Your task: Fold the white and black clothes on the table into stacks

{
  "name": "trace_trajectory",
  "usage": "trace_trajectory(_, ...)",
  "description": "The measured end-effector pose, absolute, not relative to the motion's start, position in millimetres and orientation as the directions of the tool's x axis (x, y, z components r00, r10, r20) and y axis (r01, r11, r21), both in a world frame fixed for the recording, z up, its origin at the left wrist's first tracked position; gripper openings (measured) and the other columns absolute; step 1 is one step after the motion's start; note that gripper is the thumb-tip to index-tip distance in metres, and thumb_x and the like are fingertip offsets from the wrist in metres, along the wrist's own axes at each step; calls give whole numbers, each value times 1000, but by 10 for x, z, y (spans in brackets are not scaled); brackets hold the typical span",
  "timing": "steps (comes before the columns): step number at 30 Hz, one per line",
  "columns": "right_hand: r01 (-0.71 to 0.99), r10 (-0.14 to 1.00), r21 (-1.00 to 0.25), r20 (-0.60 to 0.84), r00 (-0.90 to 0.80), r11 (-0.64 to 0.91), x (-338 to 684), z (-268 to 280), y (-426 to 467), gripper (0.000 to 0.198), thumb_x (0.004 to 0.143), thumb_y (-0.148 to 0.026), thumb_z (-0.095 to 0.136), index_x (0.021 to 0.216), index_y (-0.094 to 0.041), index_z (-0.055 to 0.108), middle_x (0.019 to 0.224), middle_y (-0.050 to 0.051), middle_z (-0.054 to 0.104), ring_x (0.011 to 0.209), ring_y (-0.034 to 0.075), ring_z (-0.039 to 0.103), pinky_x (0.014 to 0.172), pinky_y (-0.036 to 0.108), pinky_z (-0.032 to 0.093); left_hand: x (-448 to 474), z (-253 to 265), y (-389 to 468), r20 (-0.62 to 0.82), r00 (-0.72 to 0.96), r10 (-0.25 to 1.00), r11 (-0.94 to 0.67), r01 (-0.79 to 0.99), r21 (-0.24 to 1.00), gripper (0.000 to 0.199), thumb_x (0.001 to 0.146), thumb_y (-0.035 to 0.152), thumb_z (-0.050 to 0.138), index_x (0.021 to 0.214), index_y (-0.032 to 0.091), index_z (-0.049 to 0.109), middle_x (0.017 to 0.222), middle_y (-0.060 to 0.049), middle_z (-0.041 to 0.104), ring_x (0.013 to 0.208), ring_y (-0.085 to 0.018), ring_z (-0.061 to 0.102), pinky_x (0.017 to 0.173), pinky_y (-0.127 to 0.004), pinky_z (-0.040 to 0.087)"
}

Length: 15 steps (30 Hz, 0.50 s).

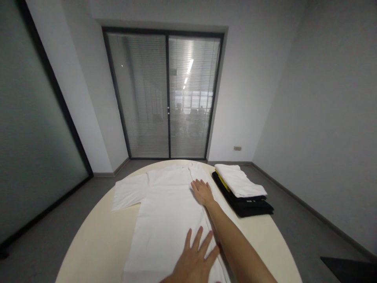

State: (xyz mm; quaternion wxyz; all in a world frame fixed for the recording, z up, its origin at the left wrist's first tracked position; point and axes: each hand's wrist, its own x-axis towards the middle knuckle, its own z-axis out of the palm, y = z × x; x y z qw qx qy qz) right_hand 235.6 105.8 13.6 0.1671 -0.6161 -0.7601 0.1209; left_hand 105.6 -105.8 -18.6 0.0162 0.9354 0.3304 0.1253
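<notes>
A white T-shirt [165, 212] is spread on the round table, its left sleeve [131, 190] stretched out to the side. Along its right side the cloth is folded over, with a layered edge running toward the near end. My right hand [202, 192] lies on this folded part near the shoulder, fingers extended and flat. Nearer to me, my left hand [196, 255] is over the lower right of the shirt with its fingers spread. Neither hand grips anything. My right forearm covers part of the shirt's right edge.
A stack of folded clothes stands on the table [100, 243] at the right: a white garment [240, 181] on top, a yellow edge beneath it, black garments [250, 208] below. Behind the table are glass panels with blinds [147, 98]. A dark object [350, 269] is at lower right.
</notes>
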Motion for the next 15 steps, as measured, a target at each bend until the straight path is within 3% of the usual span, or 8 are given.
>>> trace_trajectory(2, 916, 982, -356, 86, -166, 186, 2325, 138, 1055, 71, 100, -62, 10, 149, -23, 43, 160, 6, 32, 150, 27, 19, 121, 50, 7, 1036, -66, -1119, 172, 744, 645, -762, 612, 210, 81, 90, 67, 47, 157, 29, 22, 164, -9, 16, 148, -43, 18, 114, -69, 22)
trace_trajectory(6, 922, 982, -338, 89, -167, 187, 2297, 131, 1052, 71, 100, -62, 10, 150, -23, 41, 160, 6, 31, 150, 27, 18, 121, 50, 7, 816, 152, -978, 135, 605, 785, -611, 716, 337, 70, 94, 50, 48, 156, 28, 25, 163, -5, 25, 150, -27, 23, 121, -48, 22)
trace_trajectory(8, 914, 979, -352, 101, -179, 204, 2312, 125, 1049, 72, 100, -62, 9, 149, -22, 43, 160, 6, 33, 150, 26, 19, 121, 49, 7, 562, 243, -717, 146, 374, 916, -401, 866, 298, 57, 95, 40, 46, 150, 27, 40, 160, -5, 33, 148, -27, 28, 121, -46, 20)
trace_trajectory(10, 903, 976, -372, 119, -183, 215, 2330, 119, 1049, 72, 100, -62, 9, 148, -22, 45, 159, 6, 35, 149, 26, 21, 121, 49, 7, 197, 300, -379, 209, 45, 977, -92, 970, 224, 53, 96, 36, 44, 146, 20, 49, 159, -13, 34, 147, -33, 29, 119, -49, 20)
trace_trajectory(13, 890, 972, -395, 145, -183, 227, 2343, 111, 1060, 70, 101, -61, 11, 147, -22, 46, 157, 5, 37, 149, 25, 22, 121, 49, 8, -432, 290, 66, 246, -375, 894, 342, 924, 169, 54, 97, 44, 42, 144, 18, 51, 156, -23, 34, 142, -42, 34, 113, -56, 23)
trace_trajectory(15, 889, 972, -395, 142, -188, 230, 2341, 107, 1072, 68, 102, -59, 12, 147, -22, 46, 157, 6, 38, 148, 25, 24, 121, 49, 9, -783, 226, 232, 240, -530, 813, 504, 848, 164, 55, 98, 46, 38, 143, 19, 52, 152, -25, 38, 139, -43, 38, 110, -57, 26)
